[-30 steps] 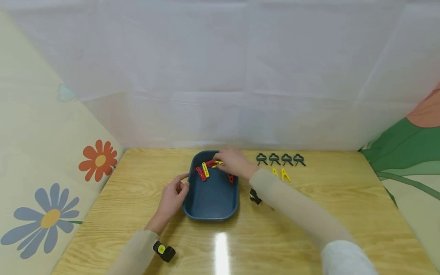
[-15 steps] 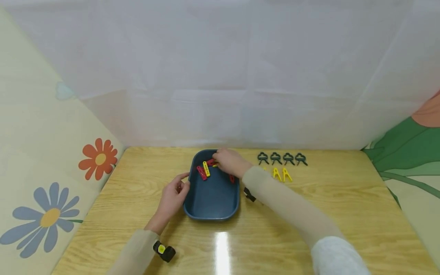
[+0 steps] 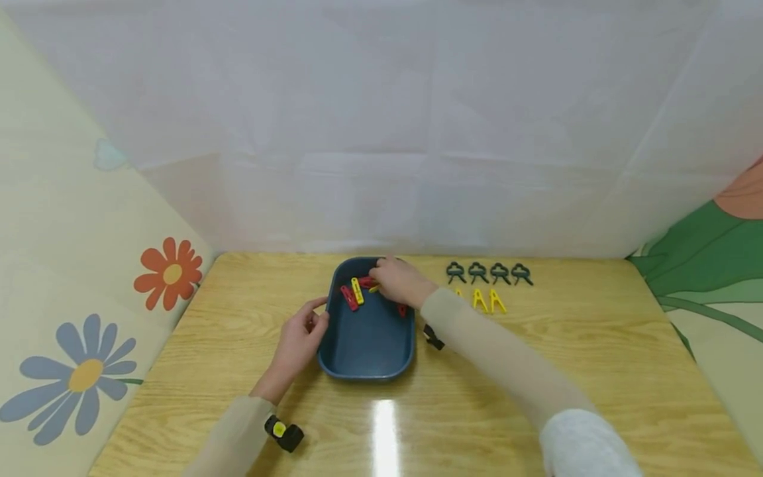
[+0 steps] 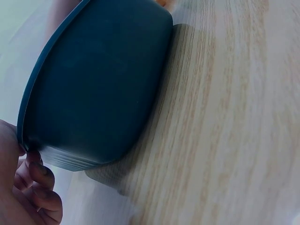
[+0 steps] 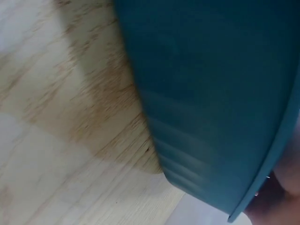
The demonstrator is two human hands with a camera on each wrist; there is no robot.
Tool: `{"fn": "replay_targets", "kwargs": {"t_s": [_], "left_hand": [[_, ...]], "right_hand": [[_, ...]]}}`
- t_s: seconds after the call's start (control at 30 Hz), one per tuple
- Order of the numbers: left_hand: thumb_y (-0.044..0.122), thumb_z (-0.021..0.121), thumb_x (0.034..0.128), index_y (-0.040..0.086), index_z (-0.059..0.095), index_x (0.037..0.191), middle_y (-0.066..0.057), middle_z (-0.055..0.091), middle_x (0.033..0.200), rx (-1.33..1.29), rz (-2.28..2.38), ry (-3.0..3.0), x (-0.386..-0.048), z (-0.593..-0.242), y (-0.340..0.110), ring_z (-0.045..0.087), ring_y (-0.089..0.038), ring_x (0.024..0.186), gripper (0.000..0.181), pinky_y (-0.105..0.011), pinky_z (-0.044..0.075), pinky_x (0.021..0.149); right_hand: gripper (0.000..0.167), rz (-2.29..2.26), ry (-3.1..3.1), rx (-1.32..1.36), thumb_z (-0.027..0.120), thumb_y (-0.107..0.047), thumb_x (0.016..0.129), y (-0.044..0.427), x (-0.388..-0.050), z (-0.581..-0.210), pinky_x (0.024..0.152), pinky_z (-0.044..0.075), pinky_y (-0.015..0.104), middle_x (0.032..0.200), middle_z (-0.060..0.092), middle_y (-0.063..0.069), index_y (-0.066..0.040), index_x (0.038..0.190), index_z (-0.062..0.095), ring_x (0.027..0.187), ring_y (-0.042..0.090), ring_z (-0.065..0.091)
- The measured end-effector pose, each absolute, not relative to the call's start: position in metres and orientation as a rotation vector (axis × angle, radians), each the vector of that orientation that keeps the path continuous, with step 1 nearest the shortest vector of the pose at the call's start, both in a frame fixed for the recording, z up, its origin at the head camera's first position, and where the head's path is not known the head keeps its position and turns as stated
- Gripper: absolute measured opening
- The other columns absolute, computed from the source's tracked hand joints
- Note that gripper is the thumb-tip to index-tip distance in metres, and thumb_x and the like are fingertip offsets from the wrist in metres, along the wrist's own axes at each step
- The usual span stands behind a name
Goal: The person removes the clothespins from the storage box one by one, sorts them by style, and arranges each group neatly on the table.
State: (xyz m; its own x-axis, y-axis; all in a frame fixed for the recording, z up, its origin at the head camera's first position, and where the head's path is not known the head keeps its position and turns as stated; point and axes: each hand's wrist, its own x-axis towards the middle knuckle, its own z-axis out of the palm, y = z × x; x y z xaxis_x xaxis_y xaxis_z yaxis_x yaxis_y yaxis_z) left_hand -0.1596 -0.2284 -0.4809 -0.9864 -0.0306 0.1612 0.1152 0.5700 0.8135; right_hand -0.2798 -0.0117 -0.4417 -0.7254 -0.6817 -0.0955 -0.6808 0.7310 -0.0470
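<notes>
A dark blue plastic bin [image 3: 366, 344] stands on the wooden table, with red and yellow clothespins inside. My left hand [image 3: 301, 338] holds the bin's left rim. In the left wrist view its thumb is over the rim and its curled fingers [image 4: 43, 176] are under it. My right hand [image 3: 402, 279] reaches into the far right of the bin, fingers bent down at a yellow clothespin [image 3: 374, 288] that they mostly cover. A yellow clothespin [image 3: 357, 291] and a red clothespin [image 3: 349, 298] lie to the left of it. In the right wrist view the bin wall hides the right fingertips.
Right of the bin, several dark green clips [image 3: 477, 273] stand in a row along the table's back edge. Before them is a row of yellow clothespins [image 3: 479, 301], partly covered by my right sleeve. A white sheet [image 3: 357, 165] hangs behind the table [image 3: 596, 344].
My right hand has moved slightly left and down over the yellow clothespin in the bin, covering more of it. The left hand stays at the rim.
</notes>
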Motion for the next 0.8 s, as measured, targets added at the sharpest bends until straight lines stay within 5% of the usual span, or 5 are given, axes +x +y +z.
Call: {"fn": "replay_targets", "kwargs": {"t_s": [0.23, 0.8], "left_hand": [[0.007, 0.06, 0.1027, -0.002, 0.063, 0.135, -0.005, 0.057, 0.076, -0.072, -1.374, -2.653, -0.161, -0.479, -0.229, 0.047, -0.01, 0.059, 0.034, -0.024, 0.039, 0.055], [0.007, 0.06, 0.1031, -0.002, 0.063, 0.136, -0.005, 0.056, 0.075, -0.072, -1.398, -2.65, -0.158, -0.478, -0.23, 0.047, -0.009, 0.058, 0.034, -0.023, 0.039, 0.054]], "right_hand": [[0.026, -0.049, 2.793, -1.211, 0.066, -0.017, 0.103, -0.003, -0.277, -0.438, 0.104, 0.048, 0.039, 0.119, 0.068, 0.008, -0.011, 0.128, 0.071, 0.112, 0.025, 0.062], [0.024, 0.029, 2.838, -1.031, 0.066, -0.04, 0.103, -0.019, -0.277, -0.445, 0.084, 0.051, 0.035, 0.104, 0.065, 0.002, -0.017, 0.107, 0.071, 0.096, 0.02, 0.059]]}}
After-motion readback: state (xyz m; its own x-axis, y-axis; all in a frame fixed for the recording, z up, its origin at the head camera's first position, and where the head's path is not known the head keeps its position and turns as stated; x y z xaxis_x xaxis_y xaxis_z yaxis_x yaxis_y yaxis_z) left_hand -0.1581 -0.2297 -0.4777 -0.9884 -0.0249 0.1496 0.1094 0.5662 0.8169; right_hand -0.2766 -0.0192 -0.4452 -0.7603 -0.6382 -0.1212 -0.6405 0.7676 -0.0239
